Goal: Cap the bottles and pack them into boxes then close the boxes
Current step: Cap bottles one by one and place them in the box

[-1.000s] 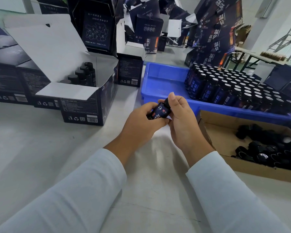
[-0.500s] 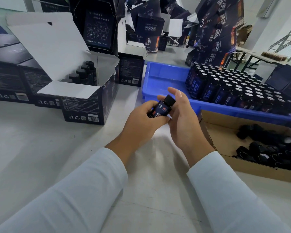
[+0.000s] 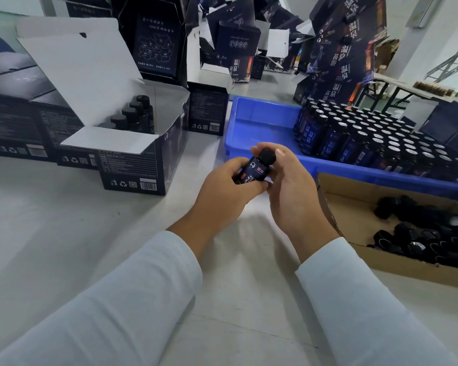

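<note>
Left hand [image 3: 222, 188] grips bottle [image 3: 254, 171]; right hand [image 3: 288, 186] pinches its cap [image 3: 267, 156]. Risk: tilted cap could cross-thread, leak later.

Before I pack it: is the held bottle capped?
Capped: a black cap sits on the bottle gripped by the left hand.

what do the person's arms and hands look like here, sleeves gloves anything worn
Both arms are covered in long, plain white sleeves, the left sleeve and right sleeve, each ending at the wrist. The fabric looks smooth with soft folds and no visible markings. The left hand and right hand are bare: no gloves, rings or watch show.
</note>
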